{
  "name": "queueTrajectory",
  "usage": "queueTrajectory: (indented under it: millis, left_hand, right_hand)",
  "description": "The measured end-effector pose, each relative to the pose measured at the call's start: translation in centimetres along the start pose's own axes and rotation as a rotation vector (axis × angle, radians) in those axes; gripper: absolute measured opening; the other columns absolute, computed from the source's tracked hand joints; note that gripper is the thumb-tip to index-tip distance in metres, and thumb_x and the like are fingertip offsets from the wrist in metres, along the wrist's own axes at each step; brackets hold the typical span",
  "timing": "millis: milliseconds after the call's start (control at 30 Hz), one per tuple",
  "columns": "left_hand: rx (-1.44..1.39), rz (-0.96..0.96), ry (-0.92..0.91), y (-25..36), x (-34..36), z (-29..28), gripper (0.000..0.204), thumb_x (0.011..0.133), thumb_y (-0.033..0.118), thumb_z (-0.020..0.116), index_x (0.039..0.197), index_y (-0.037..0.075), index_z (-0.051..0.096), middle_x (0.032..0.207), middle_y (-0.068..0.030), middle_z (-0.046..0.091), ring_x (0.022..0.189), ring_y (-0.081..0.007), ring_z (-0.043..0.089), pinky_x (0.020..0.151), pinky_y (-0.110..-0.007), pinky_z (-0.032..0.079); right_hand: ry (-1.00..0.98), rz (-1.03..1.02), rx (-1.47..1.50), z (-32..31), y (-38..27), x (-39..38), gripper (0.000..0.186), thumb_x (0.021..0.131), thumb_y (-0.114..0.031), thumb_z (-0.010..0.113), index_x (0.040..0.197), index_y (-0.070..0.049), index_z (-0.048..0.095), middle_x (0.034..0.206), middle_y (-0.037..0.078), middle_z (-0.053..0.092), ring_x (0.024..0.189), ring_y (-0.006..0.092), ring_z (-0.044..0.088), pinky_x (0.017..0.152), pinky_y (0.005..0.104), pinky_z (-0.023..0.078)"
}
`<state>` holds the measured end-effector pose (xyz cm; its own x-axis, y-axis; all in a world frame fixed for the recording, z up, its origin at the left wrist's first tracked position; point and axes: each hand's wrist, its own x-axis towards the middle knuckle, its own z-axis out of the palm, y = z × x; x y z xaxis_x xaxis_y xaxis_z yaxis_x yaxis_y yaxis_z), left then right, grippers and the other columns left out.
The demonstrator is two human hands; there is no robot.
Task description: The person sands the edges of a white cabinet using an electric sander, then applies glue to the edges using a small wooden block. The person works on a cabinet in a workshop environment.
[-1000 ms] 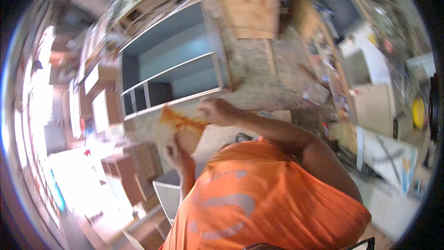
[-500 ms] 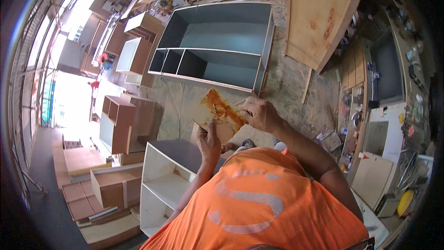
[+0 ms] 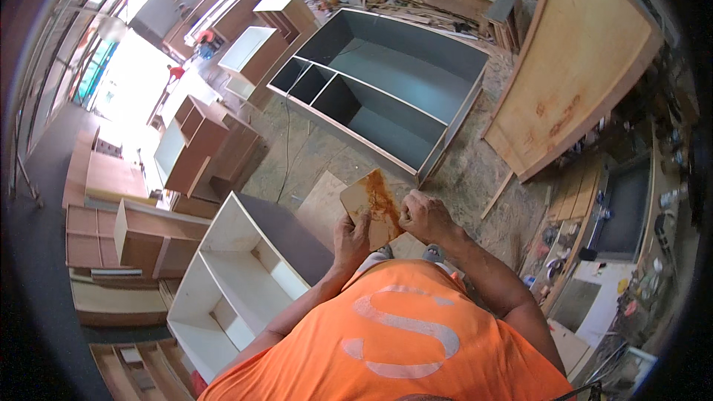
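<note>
In front of my body, my left hand point(image 3: 351, 241) grips the near left edge of a small flat board point(image 3: 359, 197), thumb on top. Orange-brown paste point(image 3: 382, 200) is smeared in a band across the board's face. Right beside the board's right edge is my right hand point(image 3: 428, 218), its fingers curled closed. Whatever it may hold is hidden behind the fingers. Beyond my hands a large dark grey cabinet frame point(image 3: 375, 141) lies on its back, with open compartments facing up.
A white shelf unit point(image 3: 212, 275) stands close at my left. On the right a pale wooden panel point(image 3: 568, 82) leans upright, with brown smears. Several box carcasses point(image 3: 197, 145) fill the left side. A loose cable point(image 3: 287, 145) trails over the floor. Tools and clutter line the right.
The view has turned, so the room appears rotated and shifted. The board is tilted differently, its paste band now running more upright, and my right hand sits close at its edge.
</note>
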<state>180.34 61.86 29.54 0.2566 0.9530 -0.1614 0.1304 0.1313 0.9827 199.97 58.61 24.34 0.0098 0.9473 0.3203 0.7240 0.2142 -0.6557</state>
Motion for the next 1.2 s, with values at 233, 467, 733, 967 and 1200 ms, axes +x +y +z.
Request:
queueTrajectory:
  millis: [233, 467, 733, 967, 1200]
  left_hand:
    - [0.132, 0.099, 0.085, -0.6, -0.2, 0.1, 0.03, 0.1, 0.021, 0.056, 0.11, -0.007, 0.061, 0.098, -0.0102, 0.069, 0.085, -0.0137, 0.063, 0.073, -0.031, 0.052]
    - [0.024, 0.007, 0.106, -1.3, 0.1, 0.6, 0.028, 0.101, 0.02, 0.055, 0.109, -0.005, 0.06, 0.095, -0.011, 0.07, 0.081, -0.014, 0.065, 0.071, -0.03, 0.052]
    - [0.001, -0.01, 0.192, -4.8, 1.4, -0.9, 0.032, 0.1, 0.028, 0.058, 0.108, -0.002, 0.061, 0.089, -0.009, 0.068, 0.073, -0.0132, 0.063, 0.064, -0.03, 0.052]
    - [-0.613, -0.318, 0.285, -7.0, 2.3, -0.8, 0.031, 0.102, 0.033, 0.05, 0.11, 0.004, 0.057, 0.093, -0.0066, 0.067, 0.075, -0.0154, 0.066, 0.062, -0.029, 0.054]
    - [-0.568, -0.339, 0.16, -6.2, 2.3, -0.1, 0.032, 0.1, 0.03, 0.046, 0.109, 0.002, 0.058, 0.093, -0.0083, 0.067, 0.073, -0.0167, 0.067, 0.058, -0.029, 0.056]
  right_hand:
    - [-0.016, 0.13, 0.166, -0.1, -1.5, 0.4, 0.011, 0.075, -0.009, 0.06, 0.078, -0.001, 0.053, 0.077, 0.017, 0.056, 0.07, 0.0373, 0.059, 0.062, 0.0448, 0.047]
    - [-0.043, 0.097, 0.453, -1.2, -1.4, -0.2, 0.014, 0.08, -0.015, 0.057, 0.078, -0.002, 0.055, 0.074, 0.02, 0.059, 0.071, 0.0387, 0.06, 0.062, 0.044, 0.047]
    - [0.231, 0.516, 0.464, -1.8, 2.7, -3.7, 0.014, 0.09, -0.013, 0.054, 0.084, -0.003, 0.059, 0.064, 0.011, 0.056, 0.06, 0.0249, 0.058, 0.06, 0.038, 0.047]
    - [0.052, 0.541, 0.874, 1.8, 5.0, -5.9, 0.04, 0.091, -0.023, 0.068, 0.121, -0.001, 0.054, 0.11, 0.007, 0.061, 0.084, 0.0144, 0.061, 0.078, 0.029, 0.051]
    - [-0.353, 0.357, 1.218, 5.5, -0.1, -2.9, 0.059, 0.093, -0.044, 0.065, 0.13, 0.0, 0.051, 0.121, 0.011, 0.06, 0.104, 0.017, 0.059, 0.091, 0.0326, 0.049]
